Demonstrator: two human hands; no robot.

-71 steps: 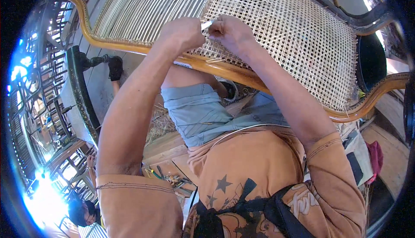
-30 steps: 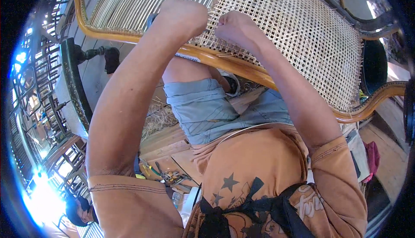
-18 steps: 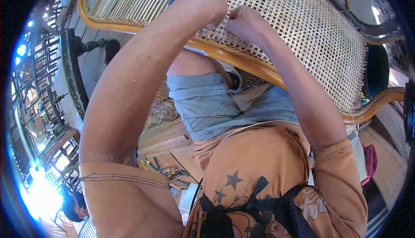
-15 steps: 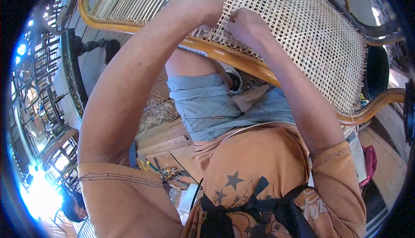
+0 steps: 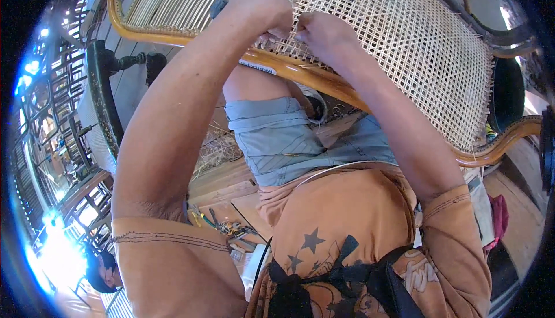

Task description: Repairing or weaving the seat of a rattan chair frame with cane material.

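Observation:
A wooden seat frame (image 5: 289,68) with a curved, golden-brown rail lies across the top. On its right, a cane mesh (image 5: 416,52) is tightly woven; on its left run parallel cane strands (image 5: 179,0) without the open mesh. Both hands meet at the border between the two. My left hand (image 5: 267,15) bends down over the strands, fingers curled and partly hidden behind its back. Close beside it, my right hand (image 5: 328,34) is closed in a pinch at the mesh's left edge. Whatever thin piece either hand grips is too small to make out.
Pliers and other hand tools (image 5: 231,228) lie on the wooden floor below my left arm, near a tangle of cane scraps (image 5: 211,153). A dark chair frame (image 5: 104,98) stands at left. A red cloth (image 5: 497,222) hangs at lower right.
Both hands stay at the weave's edge. My right hand has shifted slightly left, and my left wrist has turned a little. The view has moved slightly.

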